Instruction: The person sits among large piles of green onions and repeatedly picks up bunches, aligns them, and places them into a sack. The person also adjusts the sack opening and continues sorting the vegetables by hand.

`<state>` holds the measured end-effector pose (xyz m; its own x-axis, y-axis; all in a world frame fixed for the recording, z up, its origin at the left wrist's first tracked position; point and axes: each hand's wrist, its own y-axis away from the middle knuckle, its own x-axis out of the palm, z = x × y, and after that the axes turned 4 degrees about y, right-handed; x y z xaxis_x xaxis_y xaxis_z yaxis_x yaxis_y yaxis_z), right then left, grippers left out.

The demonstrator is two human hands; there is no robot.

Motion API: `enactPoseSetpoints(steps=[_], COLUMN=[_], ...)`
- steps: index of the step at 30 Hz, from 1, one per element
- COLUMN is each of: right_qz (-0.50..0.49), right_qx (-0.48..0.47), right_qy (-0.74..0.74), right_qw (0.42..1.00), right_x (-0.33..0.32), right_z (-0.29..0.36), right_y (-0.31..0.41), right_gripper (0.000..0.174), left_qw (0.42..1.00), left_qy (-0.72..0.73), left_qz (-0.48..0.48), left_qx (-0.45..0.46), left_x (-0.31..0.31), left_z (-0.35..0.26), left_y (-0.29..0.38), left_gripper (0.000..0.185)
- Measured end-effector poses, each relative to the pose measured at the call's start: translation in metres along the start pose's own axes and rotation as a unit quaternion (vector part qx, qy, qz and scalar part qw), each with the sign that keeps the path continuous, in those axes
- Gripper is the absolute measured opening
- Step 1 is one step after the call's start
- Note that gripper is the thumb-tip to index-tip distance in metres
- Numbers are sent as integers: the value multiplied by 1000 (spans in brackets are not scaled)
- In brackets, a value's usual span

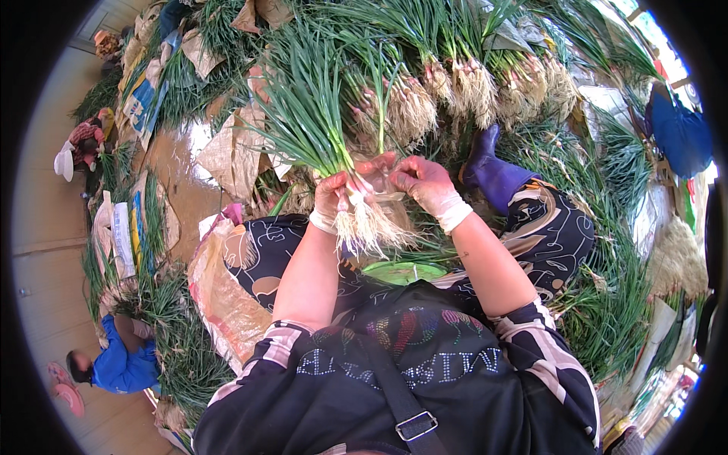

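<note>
My left hand (pixel 333 190) grips a bunch of spring onions (pixel 335 148), its green leaves fanning up and left. Pale bulbs and stringy white roots (pixel 367 227) hang below the fingers. Close by on the right, my right hand (pixel 424 185) has thumb and fingers drawn together near the left fingertips. A thin pale strip (pixel 391 197) shows beside them; whether the right fingers pinch it is unclear. Both hands appear to wear thin, translucent gloves. Beyond them, rooted spring onion bundles (pixel 410 108) lie in a row, roots towards me.
A green round object (pixel 404 273) sits between my legs. My purple boot (pixel 495 170) is at the right, among loose spring onions (pixel 608 307). Sacking (pixel 233 159) lies left, beside wet floor (pixel 176 165). A person in blue (pixel 125 358) is at lower left; other people are farther off.
</note>
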<state>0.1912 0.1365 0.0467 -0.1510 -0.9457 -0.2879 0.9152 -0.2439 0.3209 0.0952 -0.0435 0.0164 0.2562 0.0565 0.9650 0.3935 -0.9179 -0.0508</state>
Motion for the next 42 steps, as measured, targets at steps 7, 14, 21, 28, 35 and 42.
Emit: enactPoseSetpoints(steps=[7,14,21,28,35,42], right_qz=[180,96,-37,76,-159,83], right_qx=[-99,-47,-301,-22,-347,-202], right_qy=[-409,102,213,350,427,143], right_qw=[889,989,929,933,820,965], right_x=[-63,-24,-46,-106,-23,-30], right_z=[-4,11,15,33,41,67], right_y=[16,-1,35,61,47,50], right_gripper=[12,33,11,22,21,14], left_qw=[993,994,990,988,992,990], left_qy=[-56,-76,43,57,1,48], left_qz=[-10,-21,-12,31,59,28], left_qx=[104,69,135,138,107,126], left_x=[5,4,10,21,35,28], left_z=[7,9,6,4,12,11], left_y=[-7,-9,-10,-17,-24,-23], left_gripper=[43,44,30,33,38,31])
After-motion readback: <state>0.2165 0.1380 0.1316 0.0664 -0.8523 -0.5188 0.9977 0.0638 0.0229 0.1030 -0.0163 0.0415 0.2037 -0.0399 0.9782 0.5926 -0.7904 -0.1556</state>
